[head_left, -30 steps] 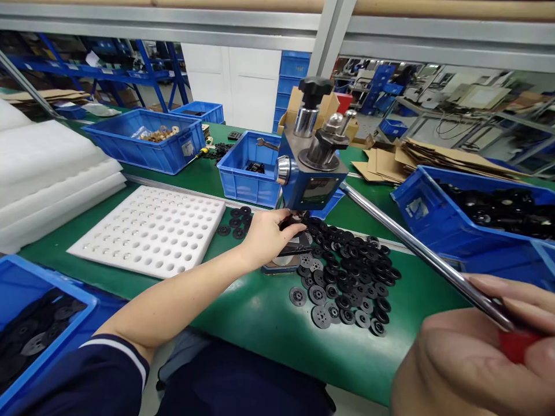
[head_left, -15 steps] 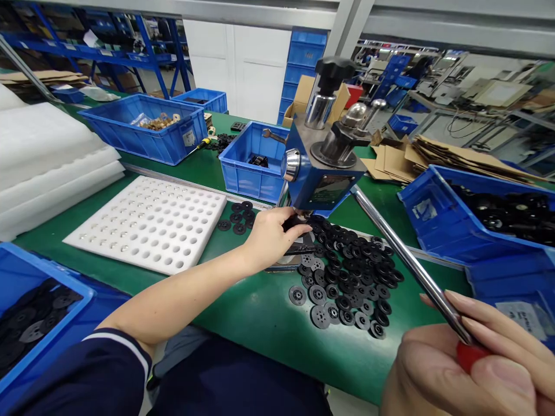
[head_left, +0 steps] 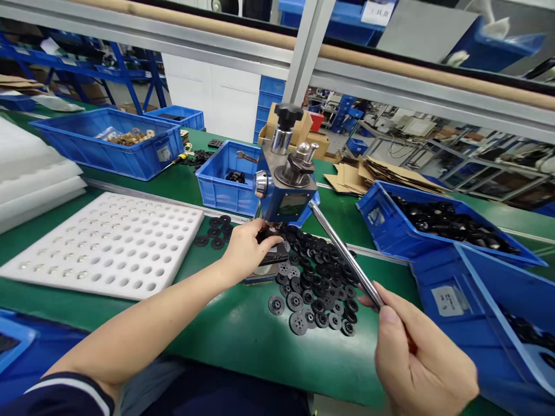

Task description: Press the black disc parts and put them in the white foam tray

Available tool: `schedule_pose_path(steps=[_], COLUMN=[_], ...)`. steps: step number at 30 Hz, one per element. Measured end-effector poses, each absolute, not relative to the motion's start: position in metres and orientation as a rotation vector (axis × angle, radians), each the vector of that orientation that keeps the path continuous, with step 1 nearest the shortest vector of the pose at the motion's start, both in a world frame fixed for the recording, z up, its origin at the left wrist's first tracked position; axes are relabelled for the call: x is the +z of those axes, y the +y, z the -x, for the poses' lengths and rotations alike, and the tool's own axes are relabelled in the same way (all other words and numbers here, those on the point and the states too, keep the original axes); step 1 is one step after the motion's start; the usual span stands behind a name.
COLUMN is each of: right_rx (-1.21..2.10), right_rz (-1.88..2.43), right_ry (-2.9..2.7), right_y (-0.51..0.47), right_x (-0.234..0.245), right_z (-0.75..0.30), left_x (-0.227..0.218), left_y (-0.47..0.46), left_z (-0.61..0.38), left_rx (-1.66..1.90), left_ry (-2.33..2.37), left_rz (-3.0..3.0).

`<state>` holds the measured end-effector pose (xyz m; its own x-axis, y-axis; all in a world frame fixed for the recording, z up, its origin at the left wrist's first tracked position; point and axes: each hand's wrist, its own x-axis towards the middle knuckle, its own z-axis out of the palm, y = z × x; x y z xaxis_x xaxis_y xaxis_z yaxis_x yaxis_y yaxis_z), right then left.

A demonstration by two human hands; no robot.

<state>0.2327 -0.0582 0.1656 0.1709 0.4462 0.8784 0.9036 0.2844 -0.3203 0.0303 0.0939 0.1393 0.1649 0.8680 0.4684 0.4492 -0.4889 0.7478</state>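
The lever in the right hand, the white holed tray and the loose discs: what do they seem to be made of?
Lever: polished metal, probably steel or chrome-plated; long bright reflections run along it.
White holed tray: likely plastic foam, judging by its matte surface and thick block edges.
Loose discs: dull black-grey, perhaps moulded plastic; coated metal can't be ruled out.

The press point(head_left: 271, 199) was blue, with a black knob point(head_left: 289, 115) and a shiny silver bar point(head_left: 347, 254). The discs point(head_left: 298, 323) were mostly black, a few grayer, some dotted with small holes. The table point(head_left: 243, 335) was plain green. The tray point(head_left: 177, 263) was white, patterned with rows of round holes, many showing silvery spots. The bins point(head_left: 229, 196) were bright blue, one with a white label point(head_left: 447, 301). The cardboard point(head_left: 353, 178) was tan, the screwdriver point(head_left: 180, 158) yellow-handled, and the sleeve point(head_left: 60, 401) navy with a white stripe.
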Motion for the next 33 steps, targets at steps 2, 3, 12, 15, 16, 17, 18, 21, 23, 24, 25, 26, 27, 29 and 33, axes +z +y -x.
schedule_pose_path(steps=[2,3,12,15,16,17,18,21,23,24,25,26,27,29,33], right_rx=[-0.460,-0.427,-0.414,-0.465,-0.466,-0.462,-0.446,-0.374,-0.341,-0.329,-0.326,-0.332,-0.350,-0.431,-0.561], right_rz=[1.526,1.593,1.655,1.636,1.629,1.617,1.609,1.592,1.591,1.597,1.604,1.612,1.618,1.617,1.605], right_ry=[-1.698,-1.796,-1.882,-1.799,-1.786,-1.781,-1.786,-1.832,-1.853,-1.854,-1.846,-1.833,-1.815,-1.764,-1.677], right_y=[-0.069,-0.070,-0.049,-0.048,-0.048,-0.048,-0.047,-0.046,-0.047,-0.047,-0.048,-0.049,-0.049,-0.050,-0.047], right_x=[0.182,0.189,0.169,0.159,0.158,0.159,0.162,0.173,0.179,0.179,0.179,0.177,0.173,0.164,0.151], right_z=[-0.240,-0.243,-0.238,-0.234,-0.233,-0.232,-0.231,-0.230,-0.230,-0.230,-0.230,-0.230,-0.230,-0.231,-0.230], left_x=[0.141,0.143,0.142,0.141,0.141,0.141,0.141,0.143,0.143,0.143,0.143,0.143,0.142,0.142,0.142], left_y=[0.092,0.091,0.090,0.090,0.090,0.090,0.090,0.089,0.088,0.087,0.087,0.086,0.086,0.086,0.086], left_z=[-0.030,-0.030,-0.029,-0.028,-0.028,-0.028,-0.028,-0.029,-0.030,-0.030,-0.031,-0.031,-0.031,-0.031,-0.031], left_rx=[1.282,1.289,1.298,1.298,1.295,1.293,1.292,1.297,1.308,1.313,1.317,1.317,1.315,1.305,1.318], left_ry=[1.247,1.255,1.257,1.265,1.266,1.267,1.268,1.271,1.268,1.266,1.267,1.269,1.270,1.274,1.280], left_rz=[-2.002,-2.003,-2.002,-2.010,-2.005,-1.996,-1.987,-1.955,-1.934,-1.922,-1.909,-1.897,-1.889,-1.885,-1.900])
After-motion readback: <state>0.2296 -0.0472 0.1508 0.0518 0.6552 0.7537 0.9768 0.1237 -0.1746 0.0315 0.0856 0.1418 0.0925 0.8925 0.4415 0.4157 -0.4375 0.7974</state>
